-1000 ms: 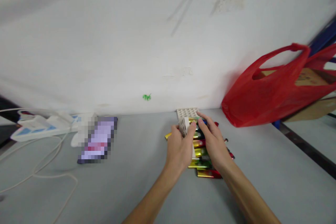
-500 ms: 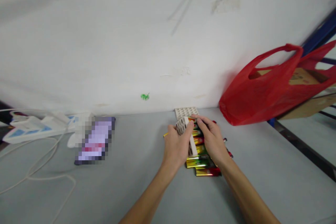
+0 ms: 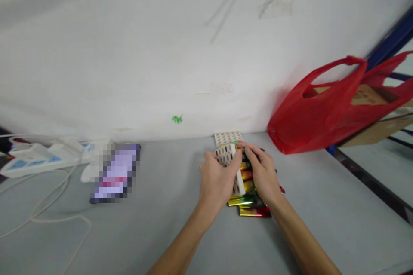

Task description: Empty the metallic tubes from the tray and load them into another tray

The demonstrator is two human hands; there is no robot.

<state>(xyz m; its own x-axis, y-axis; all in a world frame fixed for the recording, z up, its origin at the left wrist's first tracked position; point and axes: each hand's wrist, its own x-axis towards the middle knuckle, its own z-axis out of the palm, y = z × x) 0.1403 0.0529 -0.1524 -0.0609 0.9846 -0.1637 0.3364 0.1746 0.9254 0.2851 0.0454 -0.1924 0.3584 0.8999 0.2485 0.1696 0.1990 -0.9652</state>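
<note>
Grey table (image 3: 155, 232): white tray (image 3: 229, 161) in left grip (image 3: 217, 182)

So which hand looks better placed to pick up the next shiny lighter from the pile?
Probably the right hand: it rests directly on the lighters, while the left hand grips the white perforated tray.

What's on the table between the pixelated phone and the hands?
Nothing: in the head view the grey table is bare between the phone and the left hand, which holds a white perforated tray.
</note>
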